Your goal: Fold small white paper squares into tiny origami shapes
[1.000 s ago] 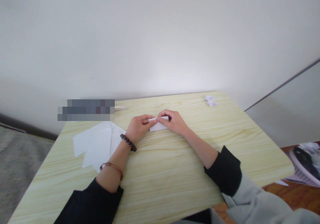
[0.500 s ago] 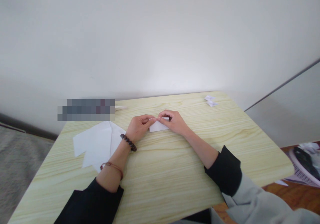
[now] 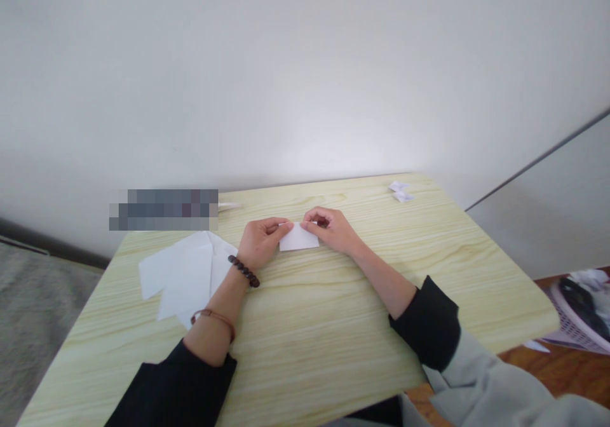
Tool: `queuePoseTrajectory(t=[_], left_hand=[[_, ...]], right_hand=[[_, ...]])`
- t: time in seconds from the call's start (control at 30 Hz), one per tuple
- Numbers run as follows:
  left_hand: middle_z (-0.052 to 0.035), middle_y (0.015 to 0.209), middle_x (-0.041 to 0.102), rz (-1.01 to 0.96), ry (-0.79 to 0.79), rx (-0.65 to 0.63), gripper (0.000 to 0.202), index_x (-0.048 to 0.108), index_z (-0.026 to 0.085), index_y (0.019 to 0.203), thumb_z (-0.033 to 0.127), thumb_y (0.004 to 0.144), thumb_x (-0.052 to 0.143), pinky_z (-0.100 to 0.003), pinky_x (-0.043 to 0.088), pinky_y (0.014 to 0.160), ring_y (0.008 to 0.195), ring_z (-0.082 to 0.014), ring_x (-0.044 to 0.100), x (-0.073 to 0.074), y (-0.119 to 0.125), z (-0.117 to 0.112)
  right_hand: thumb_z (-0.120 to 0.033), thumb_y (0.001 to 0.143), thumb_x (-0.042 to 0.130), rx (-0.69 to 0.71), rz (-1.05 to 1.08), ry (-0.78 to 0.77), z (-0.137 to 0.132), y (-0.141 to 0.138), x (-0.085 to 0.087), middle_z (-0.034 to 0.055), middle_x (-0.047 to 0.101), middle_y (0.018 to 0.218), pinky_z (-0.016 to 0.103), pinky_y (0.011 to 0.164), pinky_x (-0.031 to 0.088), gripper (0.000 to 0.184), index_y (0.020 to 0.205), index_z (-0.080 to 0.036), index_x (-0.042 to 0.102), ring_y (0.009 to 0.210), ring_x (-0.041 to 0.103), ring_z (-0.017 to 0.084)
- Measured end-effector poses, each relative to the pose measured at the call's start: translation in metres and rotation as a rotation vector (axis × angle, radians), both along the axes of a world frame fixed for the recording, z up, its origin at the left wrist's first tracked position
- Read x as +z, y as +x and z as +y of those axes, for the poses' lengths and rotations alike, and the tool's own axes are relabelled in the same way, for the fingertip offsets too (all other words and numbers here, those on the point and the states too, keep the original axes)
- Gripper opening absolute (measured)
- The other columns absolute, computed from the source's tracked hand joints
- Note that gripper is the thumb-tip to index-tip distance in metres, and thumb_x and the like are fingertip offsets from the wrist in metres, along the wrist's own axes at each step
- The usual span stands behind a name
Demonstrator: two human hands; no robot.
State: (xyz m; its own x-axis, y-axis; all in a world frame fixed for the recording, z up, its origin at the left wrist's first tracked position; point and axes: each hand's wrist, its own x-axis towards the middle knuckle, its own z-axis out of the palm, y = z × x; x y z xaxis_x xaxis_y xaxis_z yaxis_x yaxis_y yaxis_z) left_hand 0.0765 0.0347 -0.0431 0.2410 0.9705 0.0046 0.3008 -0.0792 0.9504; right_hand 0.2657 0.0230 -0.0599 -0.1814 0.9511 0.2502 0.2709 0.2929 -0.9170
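Observation:
A small white piece of folded paper [image 3: 298,237] is held between my two hands near the middle of the table. My left hand [image 3: 261,241] pinches its upper left corner, thumb in front and fingers behind. At the upper right corner my right hand [image 3: 332,229] pinches it in the same way, the fingers curled. The paper's lower edge faces me, and its back side is hidden. Close to my left wrist, several loose white sheets of paper [image 3: 183,271] lie overlapping on the table.
Two small folded paper pieces [image 3: 401,192] lie at the table's far right. A pixelated patch covers something at the far left. The wooden-patterned table [image 3: 314,338] stands against a white wall [image 3: 305,77]. A pink basket [image 3: 579,325] with items in it stands on the floor at right.
My thumbs have moved apart from the middle of the paper toward its upper corners. The paper has shifted slightly left, and more of its front shows.

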Motion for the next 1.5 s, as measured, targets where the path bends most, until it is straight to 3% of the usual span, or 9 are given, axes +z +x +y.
queuePoseTrajectory(t=[0.23,0.57,0.73,0.9,1.07,1.23,1.4,1.5], left_hand=[[-0.0065,0.077,0.073,-0.029,-0.002,0.049,0.044,0.073,0.012,0.085,0.052,0.067,0.068,-0.025,0.046,0.057,0.069,-0.0195,0.063,0.002,-0.001,0.000],[-0.0060,0.074,0.072,-0.059,-0.001,0.083,0.043,0.072,0.012,0.085,0.052,0.067,0.068,-0.023,0.044,0.055,0.065,-0.0170,0.061,0.002,0.000,0.002],[-0.0018,0.060,0.066,0.038,0.052,-0.038,0.043,0.070,0.013,0.085,0.054,0.071,0.064,-0.021,0.036,0.048,0.053,-0.0132,0.055,-0.005,0.000,0.002],[-0.0024,0.067,0.068,0.062,0.139,-0.022,0.038,0.069,0.014,0.085,0.050,0.074,0.062,-0.021,0.040,0.051,0.057,-0.0129,0.056,-0.006,0.002,0.001],[-0.0040,0.087,0.072,0.140,0.255,-0.034,0.029,0.071,0.018,0.084,0.044,0.076,0.060,-0.021,0.043,0.058,0.077,-0.0162,0.061,-0.003,0.004,0.000],[-0.0031,0.085,0.072,0.188,0.256,-0.017,0.028,0.072,0.018,0.084,0.041,0.077,0.059,-0.023,0.043,0.056,0.059,-0.0121,0.056,-0.001,0.004,-0.002],[-0.0043,0.085,0.073,0.183,0.327,-0.037,0.024,0.071,0.017,0.083,0.035,0.077,0.057,-0.024,0.047,0.066,0.078,-0.0169,0.064,-0.001,0.005,-0.003],[-0.0042,0.084,0.072,0.185,0.340,-0.045,0.022,0.071,0.017,0.081,0.033,0.077,0.056,-0.025,0.048,0.068,0.079,-0.0171,0.064,-0.001,0.006,-0.002]], right_hand=[[-0.043,0.074,0.065,0.015,0.136,-0.094,0.002,0.005,0.002,-0.0017,0.057,0.067,0.023,0.056,0.041,0.026,0.075,-0.018,0.058,0.059,0.051,0.009],[-0.046,0.074,0.064,-0.093,0.351,-0.115,0.005,0.009,0.005,-0.0030,0.055,0.056,0.025,0.053,0.045,0.030,0.070,-0.018,0.055,0.051,0.050,0.010],[-0.044,0.080,0.058,-0.032,0.084,-0.030,0.001,0.001,0.006,0.0000,0.060,0.073,0.022,0.053,0.040,0.027,0.088,-0.018,0.061,0.057,0.050,0.009],[-0.039,0.084,0.054,0.021,-0.166,0.079,-0.005,-0.005,0.008,-0.0007,0.061,0.070,0.022,0.054,0.037,0.023,0.080,-0.018,0.063,0.055,0.048,0.009],[-0.032,0.086,0.052,0.045,-0.235,0.179,-0.006,-0.007,0.008,0.0002,0.065,0.076,0.022,0.056,0.037,0.019,0.083,-0.018,0.065,0.057,0.049,0.009],[-0.031,0.086,0.051,0.040,-0.264,0.230,-0.006,-0.008,0.007,0.0011,0.065,0.078,0.022,0.057,0.038,0.018,0.085,-0.019,0.065,0.060,0.050,0.010],[-0.028,0.088,0.049,0.042,-0.300,0.266,-0.006,-0.007,0.007,0.0022,0.066,0.080,0.023,0.060,0.039,0.019,0.086,-0.019,0.065,0.064,0.053,0.011],[-0.027,0.089,0.048,0.047,-0.314,0.295,-0.005,-0.007,0.007,0.0031,0.066,0.082,0.023,0.063,0.040,0.019,0.087,-0.018,0.064,0.068,0.056,0.012]])
